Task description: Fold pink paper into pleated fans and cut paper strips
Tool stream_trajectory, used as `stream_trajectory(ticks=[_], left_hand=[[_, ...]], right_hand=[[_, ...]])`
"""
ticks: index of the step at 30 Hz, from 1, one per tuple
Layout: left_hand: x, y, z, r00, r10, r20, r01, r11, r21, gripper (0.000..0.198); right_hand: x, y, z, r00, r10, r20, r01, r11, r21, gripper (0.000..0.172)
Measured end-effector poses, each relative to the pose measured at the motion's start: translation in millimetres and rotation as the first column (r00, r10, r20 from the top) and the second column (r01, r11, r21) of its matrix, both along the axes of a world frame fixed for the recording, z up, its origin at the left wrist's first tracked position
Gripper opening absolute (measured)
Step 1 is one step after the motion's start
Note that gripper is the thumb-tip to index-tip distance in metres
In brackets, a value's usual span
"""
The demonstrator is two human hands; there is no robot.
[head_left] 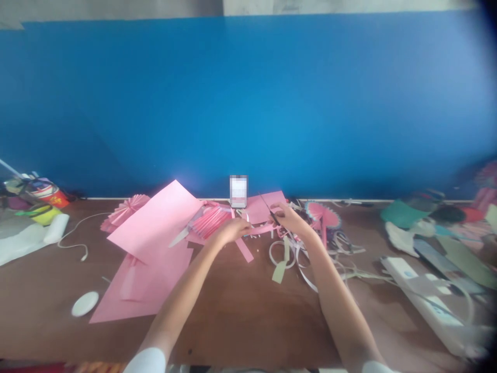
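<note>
My left hand [236, 229] is closed near the middle of the table, beside a folded pink paper piece [212, 221], at one end of a small pink strip [264, 229]. Closed around dark scissors [274, 216], my right hand [285, 215] is at the strip's other end. Another pink strip [244, 249] lies below my left hand. Behind my hands are a pink sheet [264, 206] and an upright phone [238, 191]. Large pink sheets [157, 223] cover the table to the left.
Tape rolls [282, 254] and a green strip [278, 272] lie near my right forearm. A power strip [423, 303] stands at the right, a white disc [85, 304] at the left. Pink fans [126, 211] lie behind. A blue panel [248, 103] borders the wooden table [248, 316].
</note>
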State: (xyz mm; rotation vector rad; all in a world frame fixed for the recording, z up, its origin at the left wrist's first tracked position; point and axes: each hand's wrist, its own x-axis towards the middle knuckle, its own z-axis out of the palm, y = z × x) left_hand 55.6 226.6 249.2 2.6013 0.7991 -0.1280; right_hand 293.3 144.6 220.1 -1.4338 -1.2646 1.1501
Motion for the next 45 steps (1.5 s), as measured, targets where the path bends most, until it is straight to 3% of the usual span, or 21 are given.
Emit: stream_trajectory(ticks=[8,13,17,20,25,31,37,38,39,41,43,45], left_hand=[[-56.6,16.3,69.8,0.952,0.223,0.209,-0.207,0.974,-0.098,0.035],[-68.1,4.2,103.5,0.817,0.358,0.451,-0.247,0.925,-0.288,0.032],[-70.0,-3.3,115.1,0.798,0.364,0.48,-0.23,0.92,-0.317,0.03],[-69.3,-4.9,115.9,0.794,0.361,0.49,-0.204,0.916,-0.345,0.029],[-62.7,-6.1,108.4,0.803,0.392,0.449,-0.181,0.878,-0.444,0.03],[-58.5,-6.0,103.2,0.835,0.362,0.413,-0.066,0.813,-0.579,0.031],[-54.3,-5.7,99.3,0.787,0.432,0.441,-0.097,0.792,-0.603,0.019],[-52.7,-6.6,98.3,0.78,0.445,0.441,-0.117,0.795,-0.595,0.019],[-51.2,-7.8,97.4,0.777,0.451,0.439,-0.13,0.798,-0.588,0.021],[-48.5,-10.3,96.1,0.774,0.457,0.438,-0.13,0.792,-0.597,0.028],[-46.2,-12.3,95.2,0.771,0.46,0.441,-0.102,0.773,-0.627,0.033],[-43.9,-13.5,93.9,0.773,0.449,0.449,-0.072,0.765,-0.641,0.034]], right_hand=[[1.4,2.7,-3.8,0.965,0.028,0.262,-0.022,0.999,-0.025,0.046],[-12.8,-1.3,-3.1,0.847,0.162,0.506,-0.128,0.987,-0.101,0.041],[-27.8,-4.2,-2.3,0.693,0.224,0.685,-0.135,0.974,-0.181,0.044],[-36.0,-4.5,-1.2,0.598,0.257,0.759,-0.123,0.965,-0.23,0.036],[-39.6,-4.3,2.0,0.544,0.267,0.795,-0.113,0.963,-0.246,0.027],[-28.8,-1.0,15.9,0.603,0.214,0.768,-0.128,0.977,-0.172,0.019],[-34.0,10.0,64.8,0.778,0.059,0.626,-0.156,0.983,0.102,0.028],[-38.6,9.0,72.6,0.819,0.023,0.573,-0.138,0.978,0.158,0.03],[-43.9,7.1,79.3,0.911,-0.049,0.41,-0.063,0.964,0.257,0.031],[-55.4,1.9,89.0,0.984,-0.028,0.178,-0.038,0.935,0.353,0.034],[-66.3,-2.5,94.4,0.993,0.114,0.004,-0.107,0.922,0.373,0.033],[-74.8,-3.7,96.9,0.97,0.178,-0.166,-0.108,0.925,0.364,0.032]])
